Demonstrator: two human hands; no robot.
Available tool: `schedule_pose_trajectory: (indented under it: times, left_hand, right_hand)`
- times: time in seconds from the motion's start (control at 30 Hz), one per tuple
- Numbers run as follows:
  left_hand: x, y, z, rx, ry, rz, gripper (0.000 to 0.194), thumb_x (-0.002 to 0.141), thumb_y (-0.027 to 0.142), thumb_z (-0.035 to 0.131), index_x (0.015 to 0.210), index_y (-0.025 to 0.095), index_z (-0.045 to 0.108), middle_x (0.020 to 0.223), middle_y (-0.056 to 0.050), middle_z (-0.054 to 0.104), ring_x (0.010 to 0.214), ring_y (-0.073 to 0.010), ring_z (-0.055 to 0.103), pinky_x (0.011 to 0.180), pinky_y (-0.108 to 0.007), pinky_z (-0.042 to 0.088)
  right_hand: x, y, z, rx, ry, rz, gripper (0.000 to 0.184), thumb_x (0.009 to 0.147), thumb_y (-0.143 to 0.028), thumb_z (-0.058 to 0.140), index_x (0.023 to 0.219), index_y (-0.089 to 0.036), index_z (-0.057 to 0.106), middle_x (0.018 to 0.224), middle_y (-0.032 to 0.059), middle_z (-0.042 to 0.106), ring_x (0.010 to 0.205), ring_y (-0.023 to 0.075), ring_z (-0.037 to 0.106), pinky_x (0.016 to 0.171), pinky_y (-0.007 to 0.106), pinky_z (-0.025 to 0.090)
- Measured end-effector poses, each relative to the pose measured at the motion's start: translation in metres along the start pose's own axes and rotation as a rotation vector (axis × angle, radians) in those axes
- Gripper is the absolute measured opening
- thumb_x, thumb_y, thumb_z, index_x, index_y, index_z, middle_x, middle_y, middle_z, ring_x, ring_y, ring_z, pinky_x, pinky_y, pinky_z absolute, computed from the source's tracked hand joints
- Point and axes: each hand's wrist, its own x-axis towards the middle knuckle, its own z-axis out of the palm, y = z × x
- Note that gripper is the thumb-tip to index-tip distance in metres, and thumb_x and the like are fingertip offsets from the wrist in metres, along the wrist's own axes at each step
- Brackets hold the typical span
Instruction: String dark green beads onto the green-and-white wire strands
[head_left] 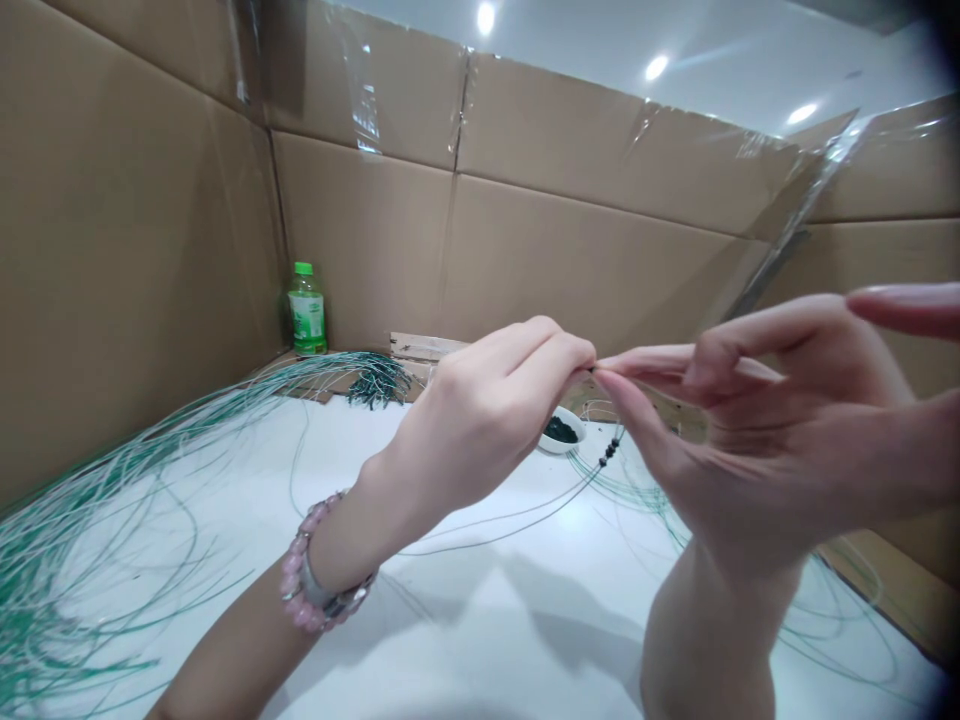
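My left hand [487, 410] and my right hand [757, 420] meet fingertip to fingertip in mid-air above a white table [480, 620]. Both pinch a thin green cord [525, 510] at the same spot. Several small dark beads [610, 450] are threaded on the cord and hang just below the pinch. From there the cord trails down and left over the table. My right hand's other fingers are spread out. A pink bead bracelet [307, 575] sits on my left wrist. Behind my left hand stands a small white dish [562, 435] with dark beads in it.
A large bundle of green cords [97, 520] sweeps across the table's left side to the back. More loops [840, 590] lie at the right. A green bottle [307, 310] stands in the back left corner. Cardboard walls [570, 240] enclose the table.
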Motion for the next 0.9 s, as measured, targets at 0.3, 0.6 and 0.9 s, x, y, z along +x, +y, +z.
schedule_pose_trajectory:
  times: [0.3,0.6,0.9]
  left_hand:
    - [0.001,-0.004,0.001,-0.171,-0.003,-0.103,0.008,0.087,0.013,0.055,0.083,0.019,0.059,0.074,0.002,0.067,0.066,-0.0080,0.063,0.059,-0.018,0.053]
    - [-0.001,-0.009,0.003,-0.299,-0.016,-0.224,0.005,0.087,0.020,0.058,0.083,0.020,0.063,0.075,0.002,0.069,0.063,-0.0088,0.064,0.057,-0.021,0.057]
    - [0.000,-0.011,0.001,-0.198,-0.033,-0.160,0.012,0.089,0.018,0.053,0.079,0.020,0.060,0.067,0.001,0.064,0.057,-0.0092,0.058,0.052,-0.022,0.050]
  right_hand:
    - [0.009,0.010,0.001,0.199,0.120,0.028,0.054,0.068,-0.013,0.077,0.111,-0.035,0.054,0.122,-0.0012,0.042,0.077,0.0139,0.065,0.059,0.028,0.062]
    - [0.010,0.014,0.002,0.139,-0.039,-0.042,0.050,0.072,-0.013,0.073,0.117,-0.029,0.056,0.099,0.0006,0.066,0.071,0.0160,0.070,0.057,0.026,0.062]
    - [0.009,0.012,0.002,0.166,-0.016,0.001,0.049,0.070,-0.014,0.074,0.115,-0.027,0.058,0.107,0.0020,0.066,0.067,0.0143,0.070,0.053,0.024,0.060]
